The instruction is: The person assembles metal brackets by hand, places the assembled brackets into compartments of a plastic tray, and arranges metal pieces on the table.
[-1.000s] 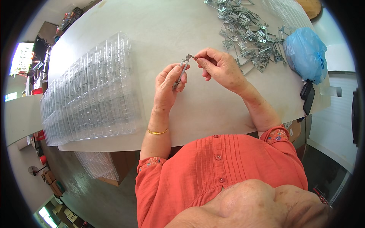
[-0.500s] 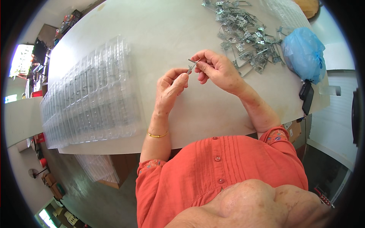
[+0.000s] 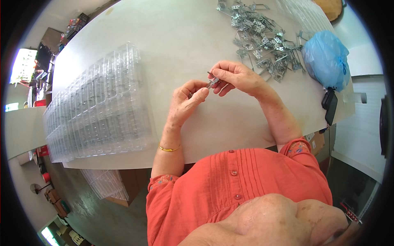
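Note:
Over the middle of the table, my left hand (image 3: 186, 100) and my right hand (image 3: 236, 78) meet on one small metal part with a thin rod (image 3: 211, 85). The left thumb and fingers pinch its lower end; the right thumb and index finger grip its upper end. My fingers cover much of the part, so its full shape is hidden. Beyond my right hand lies a loose heap of grey metal brackets with thin rods (image 3: 266, 39). To the left of my left hand stands a clear plastic tray with long narrow compartments (image 3: 102, 98).
A tied blue plastic bag (image 3: 326, 61) sits at the table's right side, with a black object (image 3: 329, 104) beside it by the edge. Clear plastic sheeting (image 3: 301, 14) lies at the far right. Below the table's left front edge are more clear trays (image 3: 104, 182) on a brown box (image 3: 133, 182).
Both hands have come slightly closer to me, and the metal part has turned in my fingers. My right fingers have curled further around it.

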`<state>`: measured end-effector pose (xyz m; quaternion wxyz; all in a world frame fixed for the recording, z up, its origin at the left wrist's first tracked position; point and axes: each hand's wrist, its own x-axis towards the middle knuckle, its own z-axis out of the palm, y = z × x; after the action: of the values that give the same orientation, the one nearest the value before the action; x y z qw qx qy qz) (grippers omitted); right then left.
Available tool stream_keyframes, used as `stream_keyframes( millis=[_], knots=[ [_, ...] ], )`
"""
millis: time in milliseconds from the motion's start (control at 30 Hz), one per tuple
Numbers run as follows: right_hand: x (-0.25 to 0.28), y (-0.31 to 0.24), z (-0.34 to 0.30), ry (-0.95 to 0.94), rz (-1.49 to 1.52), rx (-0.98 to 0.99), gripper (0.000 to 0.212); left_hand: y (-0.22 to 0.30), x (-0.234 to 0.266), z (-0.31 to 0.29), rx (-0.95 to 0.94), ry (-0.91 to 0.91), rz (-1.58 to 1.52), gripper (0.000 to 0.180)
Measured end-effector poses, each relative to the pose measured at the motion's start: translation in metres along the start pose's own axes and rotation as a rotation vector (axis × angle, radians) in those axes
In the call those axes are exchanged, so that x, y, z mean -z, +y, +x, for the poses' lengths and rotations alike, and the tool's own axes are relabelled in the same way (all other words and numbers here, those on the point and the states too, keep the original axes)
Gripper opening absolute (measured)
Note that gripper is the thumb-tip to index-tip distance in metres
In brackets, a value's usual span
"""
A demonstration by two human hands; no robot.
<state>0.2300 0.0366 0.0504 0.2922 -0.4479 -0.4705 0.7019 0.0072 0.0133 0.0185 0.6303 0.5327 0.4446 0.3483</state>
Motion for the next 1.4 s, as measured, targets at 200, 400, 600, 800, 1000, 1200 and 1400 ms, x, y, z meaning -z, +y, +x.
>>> stream_keyframes(
  millis=[200, 400, 600, 800, 1000, 1200, 1400],
  knots=[
    [0.013, 0.018, 0.009, -0.004, -0.096, 0.072, 0.023, 0.005, -0.002, -0.002, -0.006, -0.070, 0.101, 0.028],
    [0.003, 0.007, 0.006, 0.207, -0.113, 0.287, 0.020, -0.004, 0.002, -0.001, 0.015, -0.100, -0.118, 0.034],
    [-0.006, 0.002, -0.002, 0.174, -0.115, 0.216, 0.018, -0.011, 0.007, 0.006, -0.010, 0.039, -0.451, 0.031],
    [-0.018, 0.007, -0.003, 0.135, -0.267, 0.269, 0.017, -0.009, 0.004, 0.005, -0.019, 0.058, -0.517, 0.031],
    [-0.025, 0.004, -0.005, 0.165, -0.247, 0.215, 0.017, -0.009, 0.003, 0.005, -0.008, 0.049, -0.457, 0.028],
    [-0.026, 0.002, -0.006, 0.156, -0.217, 0.175, 0.019, -0.008, 0.001, 0.002, -0.031, 0.079, -0.272, 0.028],
    [-0.025, 0.002, -0.008, 0.162, -0.206, 0.180, 0.019, -0.008, -0.001, 0.003, -0.041, 0.097, -0.240, 0.029]
  ],
)
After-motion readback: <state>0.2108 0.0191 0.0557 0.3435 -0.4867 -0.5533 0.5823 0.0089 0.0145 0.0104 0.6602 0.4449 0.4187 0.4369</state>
